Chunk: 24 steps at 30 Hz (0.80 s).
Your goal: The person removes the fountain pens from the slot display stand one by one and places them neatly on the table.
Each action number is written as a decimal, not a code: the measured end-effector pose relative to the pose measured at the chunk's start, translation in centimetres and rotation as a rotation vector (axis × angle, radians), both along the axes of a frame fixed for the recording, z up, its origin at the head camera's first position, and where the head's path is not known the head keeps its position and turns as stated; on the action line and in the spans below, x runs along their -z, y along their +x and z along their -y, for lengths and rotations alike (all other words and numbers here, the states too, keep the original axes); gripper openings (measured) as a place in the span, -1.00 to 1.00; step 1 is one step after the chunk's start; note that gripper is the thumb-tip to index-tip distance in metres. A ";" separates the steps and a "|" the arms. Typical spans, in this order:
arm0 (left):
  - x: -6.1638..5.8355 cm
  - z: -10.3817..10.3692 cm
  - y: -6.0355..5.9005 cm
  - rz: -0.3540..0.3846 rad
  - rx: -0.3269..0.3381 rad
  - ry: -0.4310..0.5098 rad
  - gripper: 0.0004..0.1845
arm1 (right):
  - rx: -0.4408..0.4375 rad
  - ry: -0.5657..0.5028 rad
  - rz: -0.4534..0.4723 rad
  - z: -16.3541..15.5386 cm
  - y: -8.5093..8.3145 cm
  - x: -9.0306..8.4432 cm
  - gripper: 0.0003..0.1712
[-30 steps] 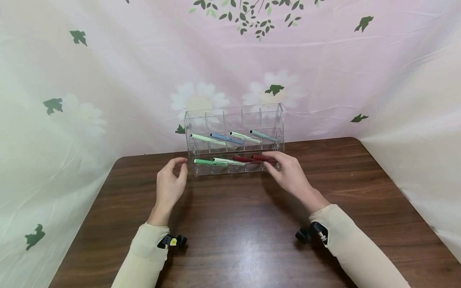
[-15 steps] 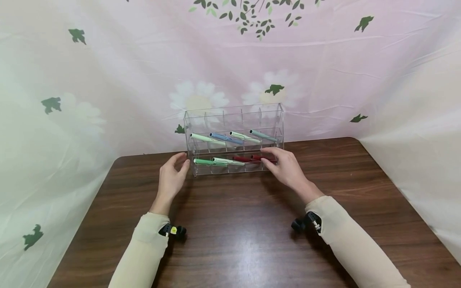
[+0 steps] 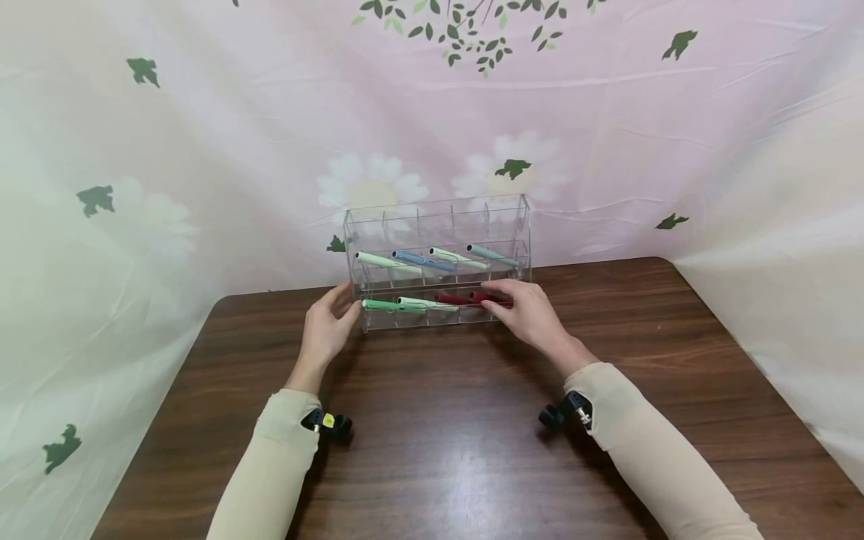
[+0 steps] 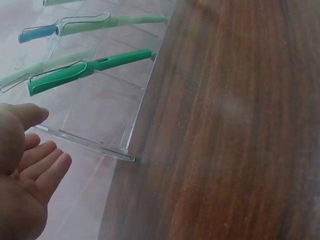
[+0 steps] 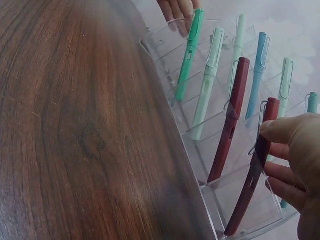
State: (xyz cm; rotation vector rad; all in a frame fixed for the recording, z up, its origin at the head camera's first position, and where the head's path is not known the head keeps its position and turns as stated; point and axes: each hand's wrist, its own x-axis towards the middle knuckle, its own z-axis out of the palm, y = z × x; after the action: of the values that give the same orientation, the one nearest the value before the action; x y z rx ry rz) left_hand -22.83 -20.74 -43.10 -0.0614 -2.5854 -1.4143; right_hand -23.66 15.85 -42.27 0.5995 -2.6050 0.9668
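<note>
A clear acrylic pen stand (image 3: 442, 217) holds several slanted pens in two tiers. My right hand (image 3: 529, 311) is at its lower right, thumb and fingers on either side of the rightmost dark red pen (image 5: 261, 145); in the right wrist view the thumb lies across its cap. A second dark red pen (image 5: 231, 120) leans beside it. My left hand (image 3: 327, 322) is at the stand's left side, fingers loosely bent and holding nothing. Its thumb is near the cap end of a green pen (image 4: 85, 72). A pale mint pen (image 3: 428, 304) sits beside the green one.
Pale green, blue and teal pens lie in the upper tier, among them a blue pen (image 3: 424, 260). The stand is at the back of a dark wooden table (image 3: 432, 435). A printed cloth backdrop (image 3: 270, 150) hangs close behind and along both sides.
My right hand has moved left along the rightmost dark red pen, covering more of it. My left hand has moved right, up to the stand's left side. The pens keep their places.
</note>
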 end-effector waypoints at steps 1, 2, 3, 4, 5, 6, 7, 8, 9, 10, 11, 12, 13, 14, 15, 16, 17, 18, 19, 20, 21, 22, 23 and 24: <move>0.0 0.0 -0.1 0.008 0.007 0.007 -0.42 | -0.003 0.000 -0.007 0.1 0.0 0.0 -0.64; 0.0 0.0 -0.2 0.016 0.014 0.015 -0.42 | -0.005 0.002 -0.014 0.1 -0.1 0.1 -0.65; 0.1 0.1 -0.2 0.024 0.022 0.025 -0.41 | -0.006 0.005 -0.021 0.1 -0.1 0.1 -0.67; 0.1 0.1 -0.3 0.033 0.028 0.035 -0.41 | -0.006 0.005 -0.026 0.2 -0.1 0.2 -0.68; 0.2 0.1 -0.4 0.041 0.033 0.042 -0.40 | -0.006 0.003 -0.030 0.2 -0.2 0.3 -0.69; 0.2 0.1 -0.5 0.048 0.036 0.047 -0.40 | -0.005 0.002 -0.034 0.3 -0.2 0.3 -0.69; 0.3 0.1 -0.6 0.052 0.041 0.052 -0.40 | -0.003 0.001 -0.036 0.3 -0.2 0.4 -0.70; 0.4 0.1 -0.7 0.054 0.046 0.053 -0.40 | 0.001 -0.002 -0.037 0.3 -0.3 0.5 -0.70; 0.5 0.0 -0.7 0.058 0.049 0.052 -0.41 | 0.003 -0.007 -0.038 0.4 -0.3 0.5 -0.70; 0.6 0.1 -0.8 0.062 0.050 0.053 -0.41 | 0.004 -0.011 -0.039 0.4 -0.3 0.6 -0.71; 0.7 0.1 -0.8 0.063 0.050 0.054 -0.42 | 0.004 -0.011 -0.043 0.5 -0.3 0.7 -0.71; 0.8 0.2 -0.8 0.063 0.051 0.056 -0.43 | 0.005 -0.011 -0.047 0.5 -0.4 0.7 -0.71; 0.8 0.2 -0.9 0.064 0.051 0.064 -0.44 | 0.004 -0.011 -0.051 0.6 -0.4 0.8 -0.71; 0.9 0.3 -0.9 0.068 0.052 0.072 -0.45 | 0.002 -0.013 -0.058 0.6 -0.4 0.9 -0.71; 1.0 0.3 -0.9 0.074 0.051 0.083 -0.45 | -0.001 -0.019 -0.069 0.6 -0.4 1.0 -0.72; 1.0 0.3 -0.9 0.081 0.051 0.092 -0.45 | 0.000 -0.023 -0.078 0.6 -0.4 1.0 -0.72; 1.0 0.3 -0.9 0.088 0.052 0.097 -0.45 | 0.002 -0.028 -0.088 0.6 -0.3 1.0 -0.72; 1.0 0.3 -0.9 0.096 0.053 0.099 -0.45 | 0.002 -0.034 -0.100 0.6 -0.3 1.1 -0.72; 1.0 0.3 -1.0 0.103 0.055 0.105 -0.45 | 0.002 -0.041 -0.111 0.5 -0.2 1.1 -0.72; 1.0 0.3 -1.0 0.109 0.055 0.109 -0.45 | 0.001 -0.050 -0.124 0.5 -0.2 1.2 -0.72; 0.9 0.3 -1.0 0.114 0.055 0.113 -0.45 | 0.001 -0.061 -0.137 0.4 -0.2 1.2 -0.72; 1.0 0.3 -1.0 0.118 0.058 0.109 -0.45 | 0.002 -0.069 -0.146 0.3 -0.1 1.2 -0.71; 1.0 0.3 -1.0 0.118 0.061 0.109 -0.45 | 0.001 -0.080 -0.159 0.2 -0.1 1.3 -0.71; 1.0 0.3 -1.1 0.118 0.065 0.107 -0.45 | -0.001 -0.090 -0.174 0.1 -0.1 1.3 -0.71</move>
State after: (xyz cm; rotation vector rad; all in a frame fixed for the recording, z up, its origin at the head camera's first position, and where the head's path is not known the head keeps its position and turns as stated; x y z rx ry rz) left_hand -23.92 -21.00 -44.11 -0.0485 -2.6166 -1.6236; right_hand -23.72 15.73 -43.57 0.6317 -2.3964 0.9802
